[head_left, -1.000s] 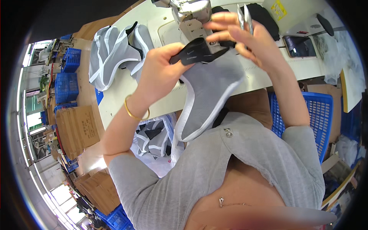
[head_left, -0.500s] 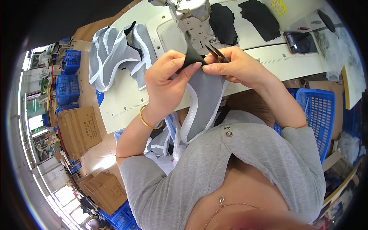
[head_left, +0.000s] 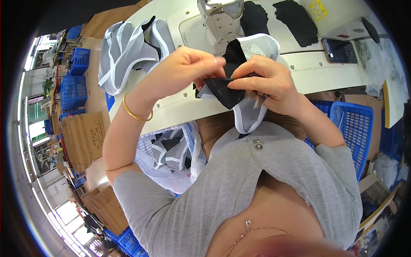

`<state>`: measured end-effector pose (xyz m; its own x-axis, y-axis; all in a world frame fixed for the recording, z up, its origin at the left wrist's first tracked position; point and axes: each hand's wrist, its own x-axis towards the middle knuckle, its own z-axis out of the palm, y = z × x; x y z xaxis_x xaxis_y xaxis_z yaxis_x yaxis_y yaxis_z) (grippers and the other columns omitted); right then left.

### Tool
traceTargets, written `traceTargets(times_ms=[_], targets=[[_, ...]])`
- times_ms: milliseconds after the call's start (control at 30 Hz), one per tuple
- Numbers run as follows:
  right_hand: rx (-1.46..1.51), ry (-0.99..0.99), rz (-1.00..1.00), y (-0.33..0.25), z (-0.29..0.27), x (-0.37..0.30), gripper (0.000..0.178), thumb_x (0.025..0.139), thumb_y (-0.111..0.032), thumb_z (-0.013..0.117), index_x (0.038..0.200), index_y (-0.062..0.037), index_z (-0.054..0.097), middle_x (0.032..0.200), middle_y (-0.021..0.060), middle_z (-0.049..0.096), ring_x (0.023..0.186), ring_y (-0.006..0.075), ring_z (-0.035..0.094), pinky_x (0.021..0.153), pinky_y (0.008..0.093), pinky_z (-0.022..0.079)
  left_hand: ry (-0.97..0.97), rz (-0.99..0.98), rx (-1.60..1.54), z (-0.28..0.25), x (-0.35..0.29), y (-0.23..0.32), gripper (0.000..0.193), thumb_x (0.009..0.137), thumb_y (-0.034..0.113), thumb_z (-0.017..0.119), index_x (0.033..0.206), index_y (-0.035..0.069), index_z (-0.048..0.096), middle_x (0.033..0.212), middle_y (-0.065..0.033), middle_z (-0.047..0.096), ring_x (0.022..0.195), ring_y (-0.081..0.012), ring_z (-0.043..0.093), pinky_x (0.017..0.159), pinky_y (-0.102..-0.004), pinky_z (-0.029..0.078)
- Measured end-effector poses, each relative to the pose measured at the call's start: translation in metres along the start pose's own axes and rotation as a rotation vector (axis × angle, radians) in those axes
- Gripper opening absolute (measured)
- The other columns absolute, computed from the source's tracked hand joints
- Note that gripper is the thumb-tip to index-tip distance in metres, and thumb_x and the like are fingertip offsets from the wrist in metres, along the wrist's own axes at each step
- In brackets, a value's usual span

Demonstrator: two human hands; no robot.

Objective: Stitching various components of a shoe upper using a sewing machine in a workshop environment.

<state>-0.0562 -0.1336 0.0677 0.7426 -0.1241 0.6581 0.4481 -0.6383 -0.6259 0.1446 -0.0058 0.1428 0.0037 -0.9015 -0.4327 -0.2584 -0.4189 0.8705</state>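
A grey and black fabric piece [head_left: 250, 115] with white edging is bunched up over the front of the sewing table. My right hand [head_left: 272, 81] pinches a folded black part of it between thumb and index finger. Dark thread snips [head_left: 258, 102], blurred, lie under the curled fingers of that hand. At the piece's left end is my left hand [head_left: 195, 66], with a gold bangle at its wrist. Its fingers are curled at the black fold, and their tips are partly hidden. One end of the piece hangs toward my lap; another lies near the sewing machine [head_left: 222, 21].
Similar grey pieces [head_left: 128, 55] are heaped on the table's left. Black fabric pieces [head_left: 295, 23] and a phone [head_left: 339, 51] lie to the right. A lined container [head_left: 188, 180] of pieces stands below left, a blue basket [head_left: 355, 128] at right. Cardboard boxes [head_left: 83, 141] stand farther left.
The fabric piece has been turned and spread, with more black showing and one end now up by the machine. My left hand has shifted up; the snips now point down under my right hand.
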Motion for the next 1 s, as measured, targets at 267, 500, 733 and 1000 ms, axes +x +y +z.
traceTargets(times_ms=[267,500,733,1000], targets=[[-0.094,-0.016,-0.056,-0.002,-0.008,-0.001,0.034,0.063,0.004,0.07,0.096,-0.0062,0.07,0.088,0.0064,0.065,0.078,0.0247,0.064,0.064,0.0339,0.051,-0.043,0.238,0.497,0.006,-0.001,0.012,0.009,0.084,0.006,0.072,0.086,-0.002,0.069,0.073,-0.0034,0.062,0.064,-0.0115,0.057,0.058,-0.0261,0.044],[-0.245,-0.264,0.109,-0.001,-0.024,0.023,0.018,0.076,-0.008,0.071,0.094,-0.0071,0.071,0.08,0.0072,0.065,0.076,0.0264,0.064,0.066,0.037,0.051,0.104,0.309,0.682,0.013,-0.009,0.028,0.007,0.077,0.0,0.073,0.082,-0.001,0.068,0.071,-0.0057,0.058,0.062,-0.0154,0.058,0.057,-0.0284,0.046],[-0.04,-0.323,0.194,0.005,-0.019,0.023,0.017,0.077,-0.009,0.072,0.092,-0.0028,0.069,0.076,0.011,0.064,0.075,0.0305,0.064,0.067,0.0371,0.051,0.114,0.375,0.67,0.009,-0.006,0.025,0.007,0.077,0.0,0.073,0.081,-0.001,0.067,0.073,-0.0049,0.057,0.062,-0.0159,0.057,0.058,-0.0292,0.045],[-0.08,-0.249,0.17,0.002,-0.015,0.016,0.02,0.072,-0.01,0.075,0.088,-0.0031,0.066,0.077,0.0108,0.063,0.071,0.03,0.062,0.064,0.0377,0.049,0.005,0.376,0.536,-0.007,0.002,0.013,0.012,0.082,0.007,0.074,0.085,0.001,0.065,0.077,-0.0031,0.057,0.077,-0.0126,0.056,0.073,-0.0262,0.044]])
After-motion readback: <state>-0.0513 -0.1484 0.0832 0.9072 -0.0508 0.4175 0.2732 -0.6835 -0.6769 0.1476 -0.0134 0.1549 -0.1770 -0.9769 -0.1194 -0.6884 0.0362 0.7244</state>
